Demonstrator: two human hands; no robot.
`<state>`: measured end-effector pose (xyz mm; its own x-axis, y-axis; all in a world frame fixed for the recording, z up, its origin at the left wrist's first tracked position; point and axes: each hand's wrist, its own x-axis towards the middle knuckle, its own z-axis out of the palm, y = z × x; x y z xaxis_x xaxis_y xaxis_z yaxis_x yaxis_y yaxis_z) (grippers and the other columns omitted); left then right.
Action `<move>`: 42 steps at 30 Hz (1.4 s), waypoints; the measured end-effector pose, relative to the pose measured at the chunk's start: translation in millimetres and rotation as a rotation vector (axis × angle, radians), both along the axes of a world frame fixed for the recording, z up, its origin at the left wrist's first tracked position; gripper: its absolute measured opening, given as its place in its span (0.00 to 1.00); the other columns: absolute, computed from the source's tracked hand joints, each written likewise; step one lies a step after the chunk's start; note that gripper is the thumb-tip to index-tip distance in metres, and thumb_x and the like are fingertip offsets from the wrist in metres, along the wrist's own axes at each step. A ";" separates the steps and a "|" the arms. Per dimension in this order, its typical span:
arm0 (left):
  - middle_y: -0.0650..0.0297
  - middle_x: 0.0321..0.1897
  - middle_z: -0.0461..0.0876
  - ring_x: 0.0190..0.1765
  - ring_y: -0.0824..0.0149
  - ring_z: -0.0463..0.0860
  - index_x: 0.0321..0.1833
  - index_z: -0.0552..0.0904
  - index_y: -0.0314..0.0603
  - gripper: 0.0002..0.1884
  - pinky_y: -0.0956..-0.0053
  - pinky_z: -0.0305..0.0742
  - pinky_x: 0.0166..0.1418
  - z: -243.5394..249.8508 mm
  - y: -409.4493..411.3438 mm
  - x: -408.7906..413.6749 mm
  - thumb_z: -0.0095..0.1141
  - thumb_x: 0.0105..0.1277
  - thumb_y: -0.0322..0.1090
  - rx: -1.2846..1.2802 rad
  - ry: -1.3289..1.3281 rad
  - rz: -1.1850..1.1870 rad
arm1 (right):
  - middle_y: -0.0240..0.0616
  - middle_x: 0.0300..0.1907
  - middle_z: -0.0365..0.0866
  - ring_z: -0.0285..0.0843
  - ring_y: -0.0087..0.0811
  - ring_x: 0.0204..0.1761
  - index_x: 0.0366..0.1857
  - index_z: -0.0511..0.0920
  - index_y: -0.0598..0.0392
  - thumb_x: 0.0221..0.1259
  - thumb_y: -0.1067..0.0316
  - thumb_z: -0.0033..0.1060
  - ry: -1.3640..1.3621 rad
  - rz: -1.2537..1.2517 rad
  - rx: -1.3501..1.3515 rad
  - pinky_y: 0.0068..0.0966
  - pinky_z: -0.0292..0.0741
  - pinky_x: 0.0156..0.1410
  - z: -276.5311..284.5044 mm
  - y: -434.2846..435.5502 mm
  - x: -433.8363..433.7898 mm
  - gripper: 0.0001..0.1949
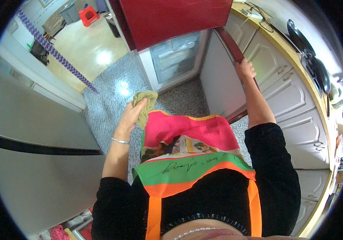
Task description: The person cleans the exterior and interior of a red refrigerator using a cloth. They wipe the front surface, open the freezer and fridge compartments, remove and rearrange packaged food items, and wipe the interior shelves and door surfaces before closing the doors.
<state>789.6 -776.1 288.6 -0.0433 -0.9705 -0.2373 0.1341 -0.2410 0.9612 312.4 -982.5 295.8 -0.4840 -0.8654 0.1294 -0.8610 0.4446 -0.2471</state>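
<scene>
My left hand [131,115] holds a folded yellow-green cloth [146,103], thumb on top, beside the apron [189,127] that I wear. On the right, the fingers of my right hand [246,69] are curled over the edge of a red refrigerator door [231,45], which stands ajar with its pale inner side [222,81] showing. Behind it, the lower compartment [176,58] of the refrigerator is exposed, with translucent drawers inside. The red upper door [177,21] above that compartment appears closed.
White cabinets [290,93] under a wooden-edged counter [321,111] run along the right, with dark pans [300,37] on top. A large grey appliance or cabinet front [39,177] stands at the left. A purple braided strip [57,54] hangs near the doorway; a red stool [88,16] is beyond.
</scene>
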 end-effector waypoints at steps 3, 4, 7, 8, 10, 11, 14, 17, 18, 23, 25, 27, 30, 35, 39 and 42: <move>0.60 0.50 0.86 0.50 0.68 0.84 0.61 0.82 0.32 0.20 0.71 0.79 0.56 -4.0 8.2 9.4 0.60 0.76 0.42 -0.008 0.020 0.019 | 0.50 0.68 0.74 0.70 0.55 0.72 0.66 0.72 0.50 0.67 0.41 0.60 -0.013 -0.014 0.011 0.58 0.64 0.73 2.2 2.2 17.3 0.30; 0.60 0.50 0.86 0.50 0.68 0.85 0.61 0.82 0.32 0.20 0.71 0.79 0.56 -4.1 9.0 10.1 0.60 0.76 0.42 -0.012 0.028 0.021 | 0.50 0.68 0.74 0.69 0.55 0.72 0.66 0.72 0.50 0.68 0.42 0.60 -0.011 -0.032 0.012 0.57 0.64 0.73 2.0 2.4 20.1 0.30; 0.61 0.51 0.86 0.51 0.69 0.85 0.61 0.82 0.32 0.20 0.72 0.79 0.56 -13.1 10.6 13.8 0.60 0.77 0.42 -0.018 0.053 0.041 | 0.50 0.66 0.75 0.72 0.55 0.71 0.64 0.74 0.51 0.67 0.44 0.62 0.001 -0.031 -0.016 0.59 0.67 0.71 3.2 3.6 24.0 0.29; 0.61 0.51 0.86 0.51 0.69 0.85 0.61 0.82 0.33 0.19 0.72 0.79 0.56 -16.5 9.6 14.9 0.60 0.77 0.42 -0.016 0.058 0.043 | 0.50 0.65 0.76 0.73 0.54 0.70 0.63 0.74 0.52 0.66 0.45 0.63 0.007 -0.022 -0.030 0.59 0.69 0.70 4.0 3.9 24.5 0.28; 0.61 0.51 0.87 0.51 0.69 0.85 0.61 0.82 0.33 0.19 0.72 0.79 0.55 -18.9 8.6 11.6 0.59 0.77 0.42 -0.011 0.071 0.049 | 0.50 0.62 0.78 0.77 0.53 0.66 0.60 0.75 0.51 0.65 0.48 0.65 0.006 0.028 -0.009 0.60 0.74 0.65 7.4 3.9 23.5 0.26; 0.61 0.51 0.87 0.50 0.69 0.85 0.61 0.82 0.33 0.19 0.72 0.80 0.55 -20.1 9.9 10.6 0.59 0.77 0.41 0.002 0.076 0.042 | 0.50 0.61 0.79 0.80 0.52 0.64 0.59 0.76 0.51 0.64 0.49 0.66 0.005 0.054 0.000 0.61 0.77 0.62 7.7 5.0 23.9 0.25; 0.62 0.50 0.87 0.49 0.69 0.85 0.61 0.82 0.33 0.18 0.73 0.80 0.54 -19.6 8.4 2.7 0.59 0.77 0.41 0.020 0.103 0.023 | 0.49 0.57 0.81 0.83 0.51 0.58 0.56 0.77 0.52 0.62 0.50 0.70 0.085 0.039 -0.136 0.61 0.81 0.55 -2.1 8.4 26.1 0.24; 0.62 0.49 0.87 0.49 0.69 0.86 0.61 0.82 0.34 0.18 0.72 0.81 0.55 -18.7 13.6 -2.1 0.59 0.77 0.40 0.038 0.148 0.044 | 0.49 0.56 0.81 0.82 0.53 0.60 0.58 0.77 0.51 0.64 0.47 0.67 0.084 0.086 -0.112 0.59 0.79 0.59 4.6 13.3 36.6 0.25; 0.62 0.49 0.87 0.49 0.69 0.86 0.61 0.82 0.34 0.17 0.72 0.81 0.55 -15.6 14.9 -8.5 0.59 0.78 0.40 0.034 0.168 0.032 | 0.49 0.57 0.81 0.81 0.54 0.61 0.58 0.77 0.49 0.65 0.46 0.65 0.099 0.070 -0.099 0.58 0.78 0.60 1.1 13.9 29.1 0.24; 0.62 0.53 0.86 0.53 0.69 0.85 0.65 0.80 0.36 0.18 0.71 0.81 0.59 -10.9 33.7 -20.9 0.57 0.79 0.39 -0.013 0.281 -0.019 | 0.49 0.60 0.79 0.76 0.56 0.66 0.61 0.76 0.44 0.71 0.40 0.56 0.112 0.138 -0.017 0.55 0.76 0.64 -1.2 11.9 -21.2 0.24; 0.62 0.57 0.85 0.56 0.69 0.84 0.67 0.79 0.35 0.19 0.71 0.80 0.60 -14.7 37.5 -20.0 0.56 0.79 0.38 -0.007 0.282 -0.020 | 0.49 0.60 0.78 0.77 0.54 0.63 0.59 0.78 0.44 0.68 0.46 0.64 0.222 0.196 -0.120 0.54 0.77 0.62 -0.7 20.4 -19.3 0.21; 0.62 0.58 0.84 0.57 0.70 0.83 0.68 0.79 0.37 0.19 0.72 0.80 0.60 -19.0 35.3 -28.2 0.56 0.79 0.38 -0.048 0.299 -0.005 | 0.50 0.59 0.78 0.78 0.54 0.60 0.58 0.79 0.45 0.66 0.51 0.68 0.365 0.336 -0.246 0.52 0.78 0.61 -4.9 32.1 -11.6 0.20; 0.64 0.58 0.83 0.57 0.70 0.82 0.69 0.77 0.38 0.22 0.72 0.80 0.59 -22.2 20.9 -48.7 0.62 0.75 0.35 -0.122 0.189 0.135 | 0.52 0.63 0.78 0.79 0.49 0.63 0.68 0.76 0.52 0.67 0.45 0.69 -0.424 0.600 -0.066 0.40 0.79 0.66 -11.8 79.6 91.5 0.31; 0.61 0.63 0.75 0.64 0.68 0.75 0.76 0.65 0.36 0.40 0.67 0.73 0.70 -21.3 -12.8 -105.9 0.72 0.62 0.30 -0.150 -0.148 -0.459 | 0.48 0.77 0.64 0.67 0.40 0.76 0.83 0.52 0.45 0.70 0.40 0.65 -1.975 0.700 0.411 0.44 0.75 0.73 -59.3 171.8 187.3 0.45; 0.54 0.66 0.74 0.69 0.60 0.74 0.78 0.66 0.35 0.39 0.63 0.71 0.73 -32.9 -34.3 -116.7 0.70 0.68 0.38 -0.177 -0.374 -0.614 | 0.45 0.56 0.83 0.87 0.41 0.54 0.66 0.73 0.54 0.74 0.64 0.58 -2.281 0.361 0.292 0.41 0.87 0.55 -125.9 158.5 167.3 0.20; 0.53 0.68 0.74 0.70 0.60 0.74 0.80 0.65 0.37 0.38 0.63 0.70 0.73 -14.2 -75.5 -122.2 0.67 0.71 0.40 -0.279 -0.748 -0.688 | 0.45 0.45 0.86 0.88 0.41 0.39 0.55 0.75 0.56 0.73 0.66 0.56 -2.249 0.055 0.251 0.38 0.87 0.30 -153.3 141.7 135.3 0.12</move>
<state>667.5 -851.6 274.4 -0.5400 -0.8169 -0.2028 -0.5979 0.2027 0.7756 447.8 -840.9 142.5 0.3732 -0.7851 -0.4944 0.6318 0.6053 -0.4843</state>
